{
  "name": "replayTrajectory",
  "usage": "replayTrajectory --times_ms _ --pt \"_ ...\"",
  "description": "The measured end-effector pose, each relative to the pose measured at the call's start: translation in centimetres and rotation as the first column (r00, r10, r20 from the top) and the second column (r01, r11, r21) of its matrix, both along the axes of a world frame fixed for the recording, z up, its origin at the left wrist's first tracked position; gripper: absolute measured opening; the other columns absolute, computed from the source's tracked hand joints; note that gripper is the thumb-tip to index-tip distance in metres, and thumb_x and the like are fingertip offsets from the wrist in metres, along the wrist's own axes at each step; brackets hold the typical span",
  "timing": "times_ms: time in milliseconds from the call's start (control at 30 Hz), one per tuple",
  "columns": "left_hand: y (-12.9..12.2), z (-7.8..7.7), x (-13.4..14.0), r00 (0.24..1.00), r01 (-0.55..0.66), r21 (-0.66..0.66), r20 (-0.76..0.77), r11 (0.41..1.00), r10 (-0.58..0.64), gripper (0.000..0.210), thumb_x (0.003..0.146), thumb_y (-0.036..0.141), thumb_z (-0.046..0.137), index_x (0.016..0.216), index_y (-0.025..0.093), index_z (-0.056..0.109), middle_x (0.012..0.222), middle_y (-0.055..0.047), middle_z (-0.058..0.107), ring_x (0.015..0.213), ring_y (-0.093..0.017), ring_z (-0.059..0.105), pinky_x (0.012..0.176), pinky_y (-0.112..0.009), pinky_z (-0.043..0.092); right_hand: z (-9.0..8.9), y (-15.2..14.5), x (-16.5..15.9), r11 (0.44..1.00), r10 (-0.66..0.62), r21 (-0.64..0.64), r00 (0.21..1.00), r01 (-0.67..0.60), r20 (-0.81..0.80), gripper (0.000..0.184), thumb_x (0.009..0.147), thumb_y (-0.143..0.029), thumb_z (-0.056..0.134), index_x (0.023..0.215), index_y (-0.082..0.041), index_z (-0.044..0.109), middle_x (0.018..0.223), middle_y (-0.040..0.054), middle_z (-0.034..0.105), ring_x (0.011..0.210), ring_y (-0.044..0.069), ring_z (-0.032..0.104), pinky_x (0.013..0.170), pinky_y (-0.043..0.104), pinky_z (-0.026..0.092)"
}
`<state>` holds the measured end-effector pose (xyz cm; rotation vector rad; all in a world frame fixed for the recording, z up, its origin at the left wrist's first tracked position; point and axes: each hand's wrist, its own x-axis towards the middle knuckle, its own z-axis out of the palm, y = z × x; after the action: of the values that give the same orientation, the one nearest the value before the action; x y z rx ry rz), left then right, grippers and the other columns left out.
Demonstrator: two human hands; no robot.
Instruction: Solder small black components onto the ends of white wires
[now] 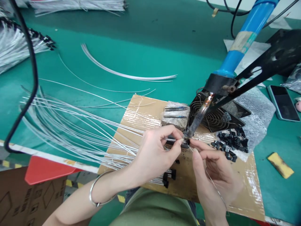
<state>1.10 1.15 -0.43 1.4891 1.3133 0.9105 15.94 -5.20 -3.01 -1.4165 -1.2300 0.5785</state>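
My left hand (pixel 160 150) is closed in a pinch on the end of a thin white cable, right beside the tip of a soldering iron (pixel 198 119). The iron hangs tip-down in a black stand arm (pixel 263 66), its blue handle leaning to the upper right. Between the thumb and fingers of my right hand (pixel 215 171) runs a thin solder wire (pixel 216 185), its front end near the iron's tip. A small black part touches the joint, partly hidden by my fingers. Many white cables (pixel 94 138) trail leftward from under my left hand.
Brown cardboard (pixel 246 188) covers the green table. Behind the iron lies a black fan (pixel 209 116); black connectors (pixel 232 141) are heaped on bubble wrap (pixel 261 110). A phone (pixel 283 102) and yellow sponge (pixel 281 164) are rightward. A black cord (pixel 34 69) arches at left.
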Motion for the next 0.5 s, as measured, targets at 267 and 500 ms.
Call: replayTrajectory --times_ms 267,500 --pt "-0.05 0.09 -0.05 1.000 -0.002 0.010 -0.005 1.000 0.003 0.013 0.087 0.021 0.063 0.077 0.017 0.071 0.083 -0.006 0.080 0.072 -0.018 0.072 0.056 -0.027 0.047 0.16 0.24 -0.35 0.999 -0.018 0.032 0.998 0.016 0.062 0.015 0.099 -0.021 0.075 0.085 -0.021 0.069 0.111 0.0107 0.085 0.102 0.024 0.084 0.089 0.033 0.069" --pt "-0.09 0.05 0.02 1.000 0.006 -0.008 0.011 1.000 -0.006 0.013 0.087 0.022 0.063 0.078 0.018 0.070 0.084 -0.006 0.080 0.077 -0.019 0.074 0.061 -0.028 0.052 0.02 0.08 -0.26 0.999 -0.011 0.035 0.998 0.008 0.068 0.013 0.098 -0.018 0.074 0.087 -0.021 0.070 0.114 0.0096 0.085 0.104 0.022 0.083 0.089 0.030 0.067"
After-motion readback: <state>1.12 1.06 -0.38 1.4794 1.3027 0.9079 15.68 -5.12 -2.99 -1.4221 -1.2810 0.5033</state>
